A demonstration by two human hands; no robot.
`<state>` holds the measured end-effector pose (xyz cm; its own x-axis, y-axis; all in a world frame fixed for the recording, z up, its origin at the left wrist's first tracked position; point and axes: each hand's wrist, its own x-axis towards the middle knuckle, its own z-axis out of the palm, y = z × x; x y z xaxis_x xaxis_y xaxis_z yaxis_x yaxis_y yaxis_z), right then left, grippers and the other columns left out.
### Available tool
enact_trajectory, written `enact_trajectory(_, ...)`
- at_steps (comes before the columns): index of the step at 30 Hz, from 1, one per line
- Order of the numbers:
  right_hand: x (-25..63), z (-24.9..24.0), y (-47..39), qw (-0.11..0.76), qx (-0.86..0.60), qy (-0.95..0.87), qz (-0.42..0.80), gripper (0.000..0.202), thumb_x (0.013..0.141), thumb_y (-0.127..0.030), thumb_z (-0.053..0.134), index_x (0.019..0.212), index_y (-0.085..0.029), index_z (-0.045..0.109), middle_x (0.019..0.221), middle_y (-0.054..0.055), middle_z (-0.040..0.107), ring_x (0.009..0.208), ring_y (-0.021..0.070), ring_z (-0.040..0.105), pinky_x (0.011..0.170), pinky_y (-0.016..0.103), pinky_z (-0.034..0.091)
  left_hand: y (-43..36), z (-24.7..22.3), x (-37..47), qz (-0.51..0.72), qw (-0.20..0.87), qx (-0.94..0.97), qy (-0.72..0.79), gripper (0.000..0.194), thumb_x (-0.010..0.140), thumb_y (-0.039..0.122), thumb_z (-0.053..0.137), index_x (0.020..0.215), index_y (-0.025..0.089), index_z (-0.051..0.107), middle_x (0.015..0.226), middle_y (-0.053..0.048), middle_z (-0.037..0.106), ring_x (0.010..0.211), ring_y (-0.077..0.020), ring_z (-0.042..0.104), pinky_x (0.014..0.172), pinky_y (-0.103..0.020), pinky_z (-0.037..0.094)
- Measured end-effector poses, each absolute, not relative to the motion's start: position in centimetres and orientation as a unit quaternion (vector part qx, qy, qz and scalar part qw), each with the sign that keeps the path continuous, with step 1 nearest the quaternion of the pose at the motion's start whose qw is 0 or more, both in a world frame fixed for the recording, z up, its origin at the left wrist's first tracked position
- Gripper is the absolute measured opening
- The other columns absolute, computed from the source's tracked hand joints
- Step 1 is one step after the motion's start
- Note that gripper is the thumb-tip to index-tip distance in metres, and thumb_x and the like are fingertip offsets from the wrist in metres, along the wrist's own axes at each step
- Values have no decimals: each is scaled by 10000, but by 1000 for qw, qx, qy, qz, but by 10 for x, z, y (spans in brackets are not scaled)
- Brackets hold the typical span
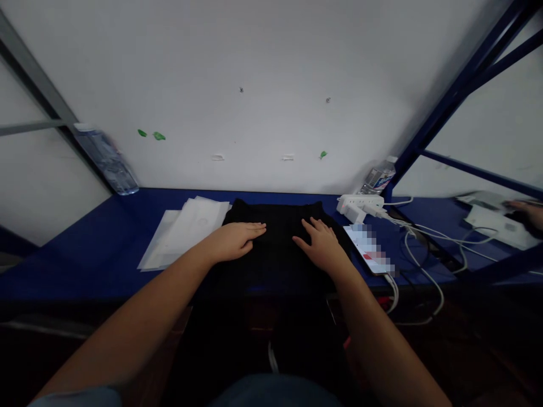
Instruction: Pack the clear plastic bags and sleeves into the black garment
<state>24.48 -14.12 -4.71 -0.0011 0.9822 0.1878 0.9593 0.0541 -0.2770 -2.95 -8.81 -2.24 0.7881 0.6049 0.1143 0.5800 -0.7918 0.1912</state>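
A black garment (275, 249) lies spread on the blue table, its near part reaching the front edge. What kind of garment it is I cannot tell in this dim light. My left hand (235, 240) rests flat on its left side, fingers stretched out and pointing right. On the right side of the cloth lies my right hand (320, 243), palm down with the fingers spread. Neither hand grips the fabric. Several white translucent sheets (186, 232) sit just left of the garment, partly beneath my left forearm.
Right of the garment are a lit phone (369, 249) with cables plugged in, a white power strip (360, 204) and a water bottle (379, 176). A larger bottle (106, 158) stands back left. Beyond the blue frame (462, 85), another person's hand (528, 212) is over white items.
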Motion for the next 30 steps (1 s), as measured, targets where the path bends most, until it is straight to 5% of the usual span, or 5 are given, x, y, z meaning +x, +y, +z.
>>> enact_trajectory(8, 214, -34, -143, 185, -636, -746, 64, 654, 962, -428, 561, 1543, -161, 424, 1592, 191, 397, 1495, 346, 328, 1196, 518, 300, -77, -11, -71, 187, 72, 928, 315, 545, 815, 141, 466, 1314, 214, 671, 1392, -60, 637, 1303, -253, 597, 1128, -489, 457)
enact_trajectory(12, 200, -34, -145, 169, -636, -752, 48, 625, 965, -404, 567, 1533, -174, 444, 1584, 188, 413, 1489, 367, 334, 1194, 553, 282, -80, -13, -69, 242, 118, 926, 265, 449, 949, 277, 416, 1322, 219, 660, 1364, -68, 661, 1279, -249, 614, 1099, -488, 481)
enact_trajectory(21, 210, -30, -138, 205, -622, -754, 45, 469, 964, -215, 485, 1413, -120, 582, 1414, 152, 613, 1322, 266, 560, 1106, 381, 436, -81, -36, -31, 81, 45, 931, 353, 574, 1012, 407, 390, 1528, 156, 414, 1628, -114, 341, 1516, -234, 307, 1249, -429, 234)
enact_trajectory(30, 243, -16, -132, 276, -721, -635, 39, 400, 918, -183, 465, 1273, -191, 647, 1164, 110, 734, 1075, 270, 686, 942, 369, 503, -81, -37, -30, 23, 29, 926, 376, 676, 1009, 512, 420, 1556, 122, 336, 1641, -159, 284, 1533, -240, 261, 1256, -422, 174)
